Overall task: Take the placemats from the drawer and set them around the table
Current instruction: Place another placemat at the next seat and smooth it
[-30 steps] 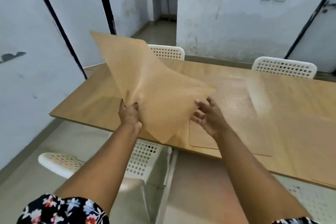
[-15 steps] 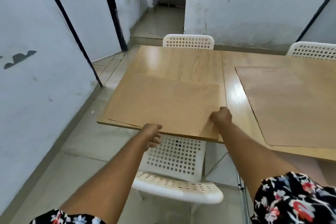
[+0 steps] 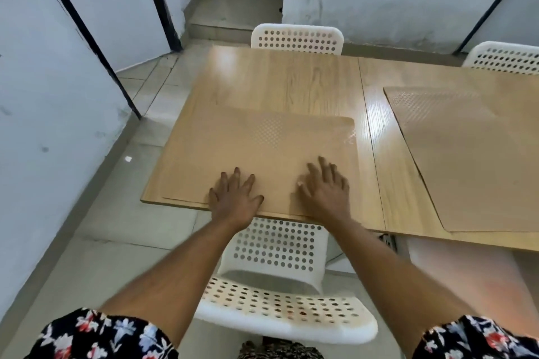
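Unclenched since earlier, left hand (image 3: 233,198) and right hand (image 3: 325,191) lie flat (fingers spread) on one of two placemats (image 3: 262,151).

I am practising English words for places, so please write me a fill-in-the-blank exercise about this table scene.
1. Both hands, the left hand and the right hand, lie flat on a ____.
2. A second placemat lies to the ____ of the near placemat.
3. The chairs, such as the near chair, are ____ in colour.

Missing words: placemat; right; white
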